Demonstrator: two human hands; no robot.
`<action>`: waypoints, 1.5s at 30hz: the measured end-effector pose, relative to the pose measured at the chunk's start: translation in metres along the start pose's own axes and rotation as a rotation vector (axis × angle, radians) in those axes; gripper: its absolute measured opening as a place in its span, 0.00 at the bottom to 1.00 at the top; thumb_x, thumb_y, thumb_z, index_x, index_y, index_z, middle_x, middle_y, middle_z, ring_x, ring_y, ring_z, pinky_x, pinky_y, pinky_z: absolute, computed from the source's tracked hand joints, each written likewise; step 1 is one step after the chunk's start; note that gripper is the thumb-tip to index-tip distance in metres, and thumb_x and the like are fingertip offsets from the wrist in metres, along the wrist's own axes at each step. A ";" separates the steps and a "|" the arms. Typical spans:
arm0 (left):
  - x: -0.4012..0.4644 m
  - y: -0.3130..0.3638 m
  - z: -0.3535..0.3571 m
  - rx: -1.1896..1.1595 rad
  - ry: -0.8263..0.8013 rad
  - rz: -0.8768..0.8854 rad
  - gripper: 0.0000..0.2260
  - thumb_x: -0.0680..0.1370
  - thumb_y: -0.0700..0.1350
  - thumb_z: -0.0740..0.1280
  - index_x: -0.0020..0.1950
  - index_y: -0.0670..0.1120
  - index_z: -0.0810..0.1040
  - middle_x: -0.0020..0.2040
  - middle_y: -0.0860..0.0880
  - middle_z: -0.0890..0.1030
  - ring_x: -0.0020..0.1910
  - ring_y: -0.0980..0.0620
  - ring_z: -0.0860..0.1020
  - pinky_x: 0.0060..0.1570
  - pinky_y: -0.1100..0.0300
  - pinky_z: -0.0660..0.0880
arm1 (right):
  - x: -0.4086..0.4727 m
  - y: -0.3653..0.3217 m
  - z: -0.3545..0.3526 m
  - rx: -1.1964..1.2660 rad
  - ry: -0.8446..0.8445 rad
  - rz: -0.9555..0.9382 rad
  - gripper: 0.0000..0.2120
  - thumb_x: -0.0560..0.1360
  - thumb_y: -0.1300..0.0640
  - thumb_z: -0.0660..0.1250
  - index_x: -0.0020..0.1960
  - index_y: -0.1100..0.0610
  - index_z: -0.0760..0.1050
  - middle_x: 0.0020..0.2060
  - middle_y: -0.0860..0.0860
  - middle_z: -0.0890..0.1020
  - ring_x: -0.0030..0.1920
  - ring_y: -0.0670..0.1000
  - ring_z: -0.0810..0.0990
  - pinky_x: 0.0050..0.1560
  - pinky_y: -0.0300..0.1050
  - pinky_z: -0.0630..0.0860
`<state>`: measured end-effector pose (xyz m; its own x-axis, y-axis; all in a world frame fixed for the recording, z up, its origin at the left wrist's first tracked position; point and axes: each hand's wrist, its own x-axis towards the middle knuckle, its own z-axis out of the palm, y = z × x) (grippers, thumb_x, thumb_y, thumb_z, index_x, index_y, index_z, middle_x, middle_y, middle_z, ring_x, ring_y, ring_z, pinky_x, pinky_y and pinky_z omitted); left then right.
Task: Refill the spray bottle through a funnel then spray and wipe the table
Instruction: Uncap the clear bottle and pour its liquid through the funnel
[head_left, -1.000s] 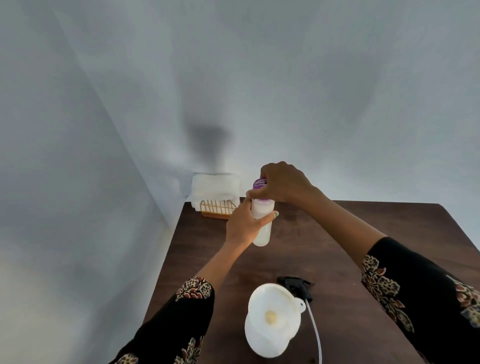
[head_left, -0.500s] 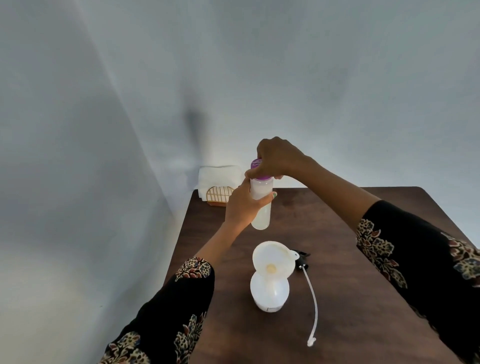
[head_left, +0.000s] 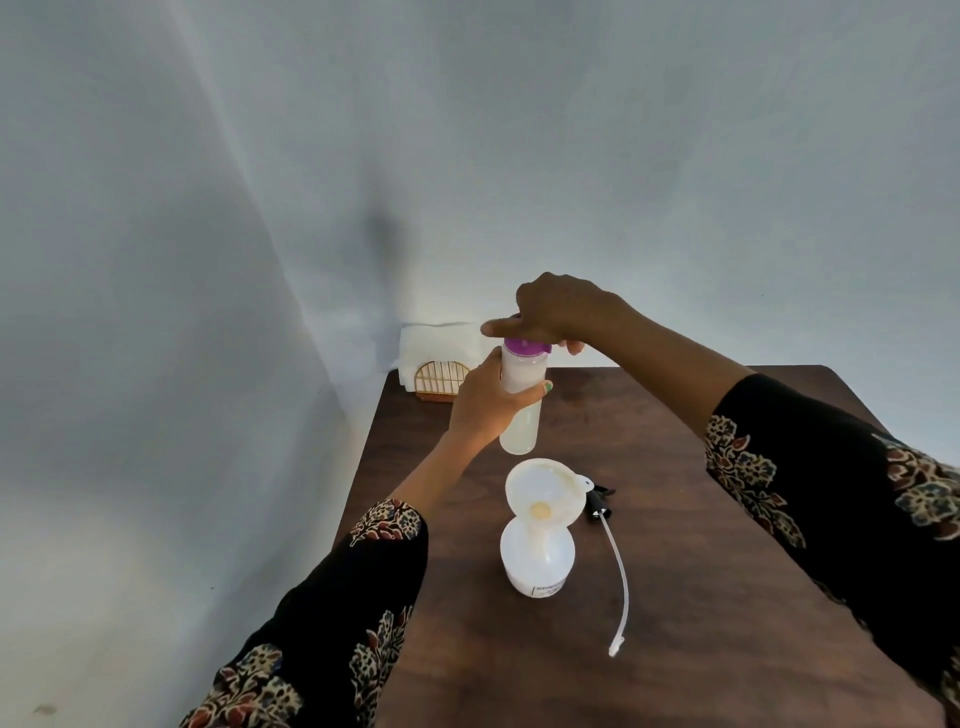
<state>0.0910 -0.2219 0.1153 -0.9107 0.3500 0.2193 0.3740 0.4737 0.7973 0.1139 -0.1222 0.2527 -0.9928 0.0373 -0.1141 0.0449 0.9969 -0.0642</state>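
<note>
Plain grey walls meet in a corner behind your dark wooden table (head_left: 727, 597), so nothing back there gets in your way. Far left at the back sits a napkin holder (head_left: 439, 379) with white napkins (head_left: 436, 340), well apart from the action, handy for the wipe later.

Your left hand (head_left: 485, 402) is wrapped round the body of the refill bottle (head_left: 521, 410), fingers clamped on it, held up in the air behind the funnel. Your right hand (head_left: 558, 314) sits on top, fingertips pinched at the purple cap (head_left: 527, 346), which looks like it's not off yet. I'd keep the left grip firm and the bottle upright while you twist, so nothing sloshes out when the cap lets go.

Then tip it slowly over the white funnel (head_left: 543, 496), which already sits in the neck of the spray bottle (head_left: 537, 558), leaning a bit. That could wobble, so pour gently.

Just right of it lies the black spray head (head_left: 600, 501) with its dip tube (head_left: 621, 577) trailing toward you. Watch your sleeve there.
</note>
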 end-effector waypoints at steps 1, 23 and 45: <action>-0.002 0.000 0.000 -0.006 -0.002 0.001 0.26 0.70 0.54 0.73 0.63 0.46 0.72 0.58 0.47 0.80 0.53 0.48 0.79 0.50 0.56 0.78 | -0.001 -0.002 0.001 0.005 -0.025 -0.012 0.23 0.77 0.42 0.58 0.45 0.63 0.74 0.33 0.55 0.77 0.27 0.53 0.77 0.32 0.41 0.70; -0.001 0.004 -0.007 0.019 -0.052 -0.004 0.27 0.71 0.53 0.73 0.65 0.44 0.71 0.62 0.46 0.78 0.57 0.46 0.78 0.48 0.61 0.74 | 0.001 -0.002 -0.014 -0.027 -0.185 -0.113 0.18 0.77 0.47 0.62 0.57 0.60 0.74 0.54 0.59 0.79 0.44 0.58 0.82 0.40 0.48 0.78; 0.013 0.004 -0.008 -0.008 -0.184 0.002 0.27 0.70 0.50 0.74 0.65 0.44 0.71 0.63 0.45 0.77 0.58 0.47 0.77 0.49 0.60 0.73 | 0.013 0.007 -0.011 -0.021 -0.251 -0.101 0.16 0.75 0.51 0.66 0.59 0.59 0.73 0.55 0.59 0.78 0.41 0.56 0.80 0.37 0.45 0.78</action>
<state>0.0794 -0.2219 0.1259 -0.8623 0.4931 0.1154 0.3739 0.4662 0.8018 0.0997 -0.1141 0.2619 -0.9333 -0.0783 -0.3503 -0.0581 0.9960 -0.0678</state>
